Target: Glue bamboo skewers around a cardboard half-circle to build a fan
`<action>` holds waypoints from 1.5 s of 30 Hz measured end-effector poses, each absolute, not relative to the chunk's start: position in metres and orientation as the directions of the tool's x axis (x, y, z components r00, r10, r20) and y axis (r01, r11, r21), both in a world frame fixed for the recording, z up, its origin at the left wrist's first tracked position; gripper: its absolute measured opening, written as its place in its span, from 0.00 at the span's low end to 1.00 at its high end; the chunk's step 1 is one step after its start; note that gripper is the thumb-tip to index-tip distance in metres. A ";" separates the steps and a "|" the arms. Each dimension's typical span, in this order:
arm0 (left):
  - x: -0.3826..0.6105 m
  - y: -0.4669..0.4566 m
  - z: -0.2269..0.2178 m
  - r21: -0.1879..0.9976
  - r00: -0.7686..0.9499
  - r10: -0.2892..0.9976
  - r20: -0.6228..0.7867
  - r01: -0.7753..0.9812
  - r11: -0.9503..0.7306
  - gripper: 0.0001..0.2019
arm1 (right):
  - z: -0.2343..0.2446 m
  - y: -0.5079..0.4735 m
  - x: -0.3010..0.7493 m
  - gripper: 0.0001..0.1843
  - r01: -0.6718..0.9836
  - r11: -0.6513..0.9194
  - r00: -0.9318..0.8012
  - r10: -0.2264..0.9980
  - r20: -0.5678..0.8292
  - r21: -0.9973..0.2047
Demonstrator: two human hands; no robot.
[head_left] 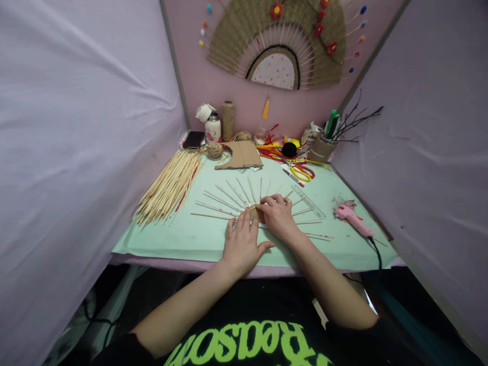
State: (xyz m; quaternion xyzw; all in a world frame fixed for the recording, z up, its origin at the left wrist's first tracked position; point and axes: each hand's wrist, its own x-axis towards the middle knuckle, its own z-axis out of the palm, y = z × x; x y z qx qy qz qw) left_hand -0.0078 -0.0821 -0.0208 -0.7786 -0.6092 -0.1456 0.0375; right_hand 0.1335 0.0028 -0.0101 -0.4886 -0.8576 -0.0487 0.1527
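Note:
Thin wooden sticks [224, 200] fan out on the pale green tabletop around a small brown cardboard piece [253, 213]. Resting flat on the near left of that cardboard is my left hand [244, 241], fingers stretched out and thumb spread to the right. My right hand [278, 216] bends over the right side of the fan's centre. Its fingers are curled together, with the thumb and index tips at the cardboard's upper edge; whatever they pinch is too small or hidden to make out. Both hands cover part of the cardboard and several stick ends.
A heap of loose sticks [170, 185] lies left. Behind are a cut cardboard sheet [242, 154], twine ball [214, 150], bottle [213, 128] and scissors [305, 171]. A clear ruler [308, 202] and corded pink glue gun [351, 214] lie right. A decorated fan [229, 48] hangs behind.

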 end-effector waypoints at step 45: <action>-0.006 -0.080 -0.011 0.151 0.201 0.957 0.209 0.960 -0.234 0.35 | -0.011 0.001 0.133 0.12 0.859 0.509 -0.470 0.827 0.310 -0.055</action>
